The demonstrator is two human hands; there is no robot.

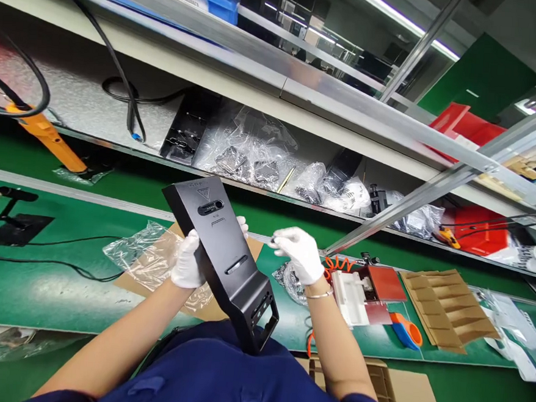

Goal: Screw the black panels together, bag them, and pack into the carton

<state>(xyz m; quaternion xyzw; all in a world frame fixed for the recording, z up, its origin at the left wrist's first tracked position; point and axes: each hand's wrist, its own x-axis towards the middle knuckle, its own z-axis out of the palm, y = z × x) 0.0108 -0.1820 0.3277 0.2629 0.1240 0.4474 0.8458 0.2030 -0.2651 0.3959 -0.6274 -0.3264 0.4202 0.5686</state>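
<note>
A long black plastic housing (228, 241) is tilted in front of my chest, its slots and a triangular mark facing me. My left hand (189, 263), in a white glove, wraps round it from behind, with fingertips showing past its far edge. To the right of the housing, my gloved right hand (298, 252) is raised and apart from it. Its thumb and fingers pinch a small dark piece, too small to name. Beneath the housing lie a cardboard sheet (250, 252) and a clear plastic bag (140, 253) on the green bench.
An orange electric screwdriver (54, 140) hangs at the left. A shelf (268, 195) with bagged parts runs across the back. On the right are a red and white fixture (357, 293), a tape roll (406, 331) and cardboard dividers (448, 308). A metal post (405, 204) slants above them.
</note>
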